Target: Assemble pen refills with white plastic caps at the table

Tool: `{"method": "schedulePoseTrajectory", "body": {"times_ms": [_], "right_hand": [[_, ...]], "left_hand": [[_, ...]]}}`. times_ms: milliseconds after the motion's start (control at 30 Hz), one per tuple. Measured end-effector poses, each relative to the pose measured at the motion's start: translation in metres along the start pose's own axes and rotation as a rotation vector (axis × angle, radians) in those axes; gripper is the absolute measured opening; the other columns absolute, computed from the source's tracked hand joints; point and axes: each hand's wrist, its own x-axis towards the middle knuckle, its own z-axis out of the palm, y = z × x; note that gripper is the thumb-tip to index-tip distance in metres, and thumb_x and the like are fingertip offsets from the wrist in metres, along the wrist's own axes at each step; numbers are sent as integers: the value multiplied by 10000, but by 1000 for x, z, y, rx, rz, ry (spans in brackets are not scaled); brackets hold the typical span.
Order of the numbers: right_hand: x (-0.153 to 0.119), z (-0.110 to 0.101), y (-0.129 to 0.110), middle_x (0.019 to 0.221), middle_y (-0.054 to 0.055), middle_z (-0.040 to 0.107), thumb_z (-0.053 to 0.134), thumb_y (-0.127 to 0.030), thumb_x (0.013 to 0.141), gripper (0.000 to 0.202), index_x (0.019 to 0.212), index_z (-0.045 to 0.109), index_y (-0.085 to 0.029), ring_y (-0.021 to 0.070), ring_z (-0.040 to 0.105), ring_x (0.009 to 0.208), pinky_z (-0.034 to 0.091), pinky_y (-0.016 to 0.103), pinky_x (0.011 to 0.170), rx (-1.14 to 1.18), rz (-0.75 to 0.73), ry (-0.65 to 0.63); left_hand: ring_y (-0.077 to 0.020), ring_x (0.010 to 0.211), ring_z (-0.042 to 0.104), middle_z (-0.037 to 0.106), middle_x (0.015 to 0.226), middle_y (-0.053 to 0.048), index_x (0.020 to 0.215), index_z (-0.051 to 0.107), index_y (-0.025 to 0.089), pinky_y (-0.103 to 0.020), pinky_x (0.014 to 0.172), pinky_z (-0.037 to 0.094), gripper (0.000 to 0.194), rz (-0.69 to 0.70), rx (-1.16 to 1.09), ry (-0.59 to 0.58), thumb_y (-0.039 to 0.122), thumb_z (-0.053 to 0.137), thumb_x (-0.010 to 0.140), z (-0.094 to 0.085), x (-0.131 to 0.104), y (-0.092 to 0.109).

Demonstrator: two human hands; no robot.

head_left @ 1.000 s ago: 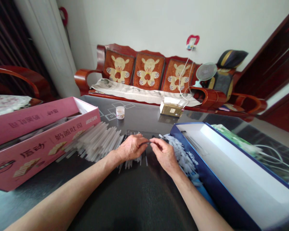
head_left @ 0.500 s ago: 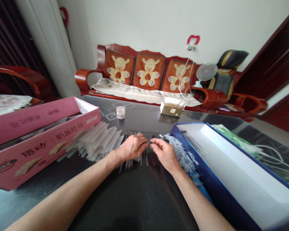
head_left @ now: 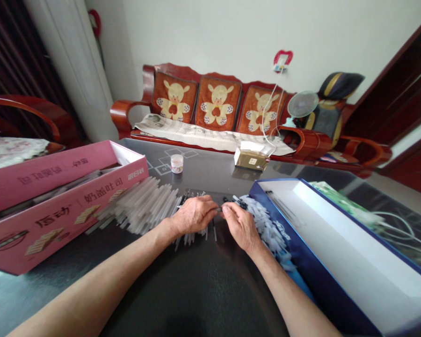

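My left hand (head_left: pixel 196 214) is closed in a pinch above the middle of the dark table, its fingertips at one end of a small dark piece (head_left: pixel 219 209). My right hand (head_left: pixel 241 225) pinches the other end; the piece is too small to name. Beneath and around my left hand lie several thin, pen-refill-like sticks (head_left: pixel 188 239), partly hidden by it. To its left is a heap of translucent, straw-like tubes (head_left: pixel 149 206). Beside my right hand are a pile of small pale bluish plastic parts (head_left: pixel 261 216) and a few black bits (head_left: pixel 239 203).
A pink box (head_left: pixel 70 196) holding long items stands at left. On the right is a blue box (head_left: pixel 298 252) with several thin sticks inside. Farther back are a small jar (head_left: pixel 177 164) and a tissue pack (head_left: pixel 251 159). A green plastic bag (head_left: pixel 340 201) lies beyond the blue box.
My right fingertips have shifted slightly right, and a little more of the dark piece shows between the hands. My left hand is almost unchanged. The view has shifted very slightly.
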Motion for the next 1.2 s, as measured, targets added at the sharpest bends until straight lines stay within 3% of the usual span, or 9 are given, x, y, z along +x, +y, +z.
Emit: {"method": "schedulePoseTrajectory", "body": {"times_ms": [167, 333, 500, 567, 767, 1000, 1200], "right_hand": [[1, -2, -7, 761, 22, 647, 508, -291, 843, 132, 824, 601, -198, 155, 594, 694, 451, 247, 640, -63, -101, 17], [2, -1, -6, 652, 22, 580, 402, -333, 910, 344, 632, 552, -198, 144, 543, 637, 423, 256, 629, -111, -124, 14], [0, -3, -4, 777, 24, 621, 481, -288, 861, 145, 839, 593, -198, 158, 574, 710, 427, 258, 633, -94, -135, 23], [0, -3, -3, 783, 22, 615, 490, -270, 851, 118, 827, 585, -203, 159, 571, 720, 425, 260, 636, -100, -159, 22], [2, 0, -2, 686, 24, 576, 376, -312, 923, 334, 660, 548, -200, 150, 550, 673, 413, 272, 663, -142, -135, 16], [1, -2, -3, 756, 20, 601, 454, -291, 883, 168, 797, 571, -206, 161, 569, 720, 426, 265, 676, -159, -170, -2], [1, 0, 0, 663, 18, 572, 371, -310, 930, 339, 645, 524, -207, 143, 540, 642, 408, 256, 635, -181, -158, -8]], "left_hand": [[-155, 761, 600, 607, 818, -52, 953, 625, 161, -251, 692, 467, 260, -2, 0, -2, 269, 393, 908, 0, 0, 0], [-152, 760, 598, 607, 830, -51, 963, 620, 166, -248, 690, 470, 244, 18, -12, -9, 261, 405, 899, 0, 0, 0], [-159, 784, 607, 610, 846, -54, 979, 622, 168, -257, 710, 475, 245, -4, -22, -3, 261, 410, 899, 2, 0, -1], [-157, 781, 606, 609, 841, -53, 970, 623, 172, -256, 708, 476, 242, -1, -28, 1, 262, 411, 899, 2, 0, -1], [-151, 766, 601, 605, 817, -49, 955, 621, 169, -247, 696, 474, 237, 16, -21, -7, 262, 410, 898, 0, 0, 2], [-156, 777, 605, 612, 834, -53, 968, 625, 169, -253, 701, 477, 243, 2, -6, -26, 253, 409, 895, -3, 0, 3], [-152, 768, 601, 612, 832, -54, 946, 626, 166, -245, 685, 478, 239, 0, -4, -40, 257, 412, 892, -4, 1, 6]]}}
